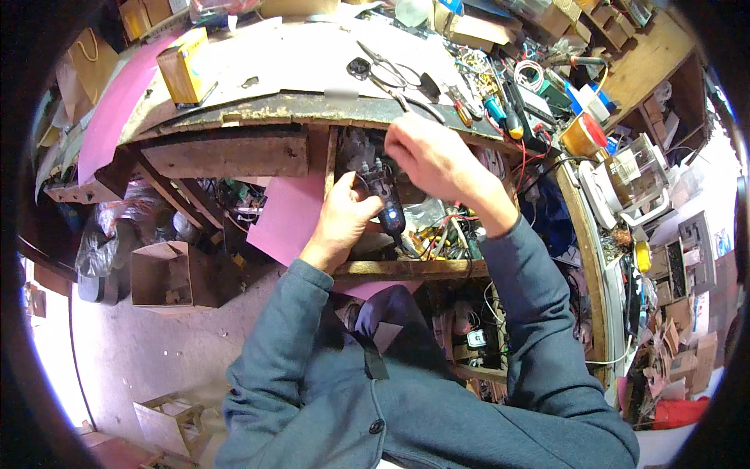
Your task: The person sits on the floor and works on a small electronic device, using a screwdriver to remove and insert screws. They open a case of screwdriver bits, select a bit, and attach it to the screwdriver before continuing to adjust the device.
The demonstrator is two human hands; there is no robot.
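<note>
My left hand (pixel 340 221) pinches a dark, elongated device (pixel 386 199) over an open drawer (pixel 406 269) below the bench edge. Metal prongs stick up at the device's top end, a small white light shines on its body, and a black cable leaves its lower end. Just right of and above the device, my right hand (pixel 437 160) is closed with its fingers curled under. Whatever those fingers hold, if anything, is hidden. Tangled wires and yellow and clear plastic pieces (pixel 449 234) fill the drawer beneath my hands.
On the bench (pixel 281 62) lie scissors (pixel 391 72), screwdrivers (pixel 461 108), a yellow box (pixel 186 69) and heaped cables (pixel 488 66). A pink sheet (pixel 291 215) hangs left of the drawer. A cardboard box (pixel 172 275) stands on the floor, and a clear-lidded container (pixel 629 176) sits at right.
</note>
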